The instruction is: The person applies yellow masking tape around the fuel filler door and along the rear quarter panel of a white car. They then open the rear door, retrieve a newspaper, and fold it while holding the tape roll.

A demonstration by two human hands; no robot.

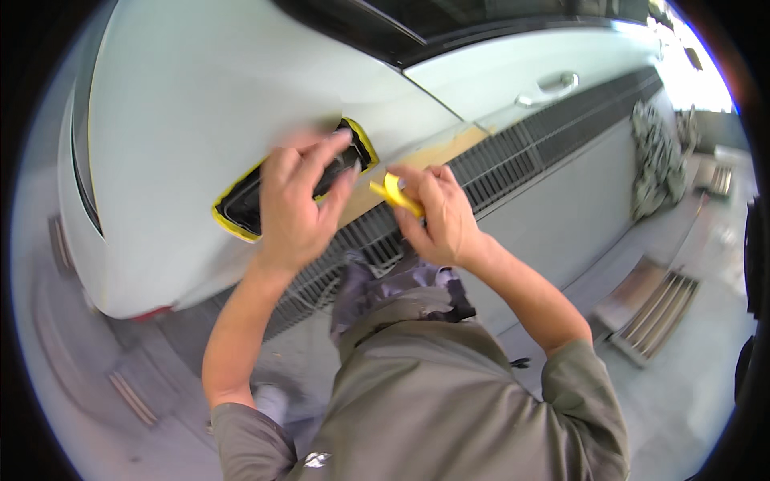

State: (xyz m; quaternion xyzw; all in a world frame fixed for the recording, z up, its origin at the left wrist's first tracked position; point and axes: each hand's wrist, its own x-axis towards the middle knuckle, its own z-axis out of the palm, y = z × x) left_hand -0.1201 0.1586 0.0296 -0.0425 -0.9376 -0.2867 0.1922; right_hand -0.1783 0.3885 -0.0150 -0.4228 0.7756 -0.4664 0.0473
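The white car body (pixel 176 104) has a long black recess (pixel 243 207) in it, bordered by yellow masking tape (pixel 362 138). In front of this recess is my left hand (pixel 298 200), fingers apart and slightly blurred; I see nothing in it, and it hides the recess's middle. To its right, my right hand (pixel 439 210) pinches a curled piece of yellow tape (pixel 393 195) between thumb and fingers. The tape stands clear of the car panel. Whether a roll is inside my right hand cannot be made out.
A tan strip (pixel 437 152) runs along the car's lower side, above a dark floor grating (pixel 513 160). Further right are a door handle (pixel 549 90), a crumpled grey-green cloth (pixel 658 160) and a slatted metal step (pixel 654 313). Another low step (pixel 132 397) lies at lower left.
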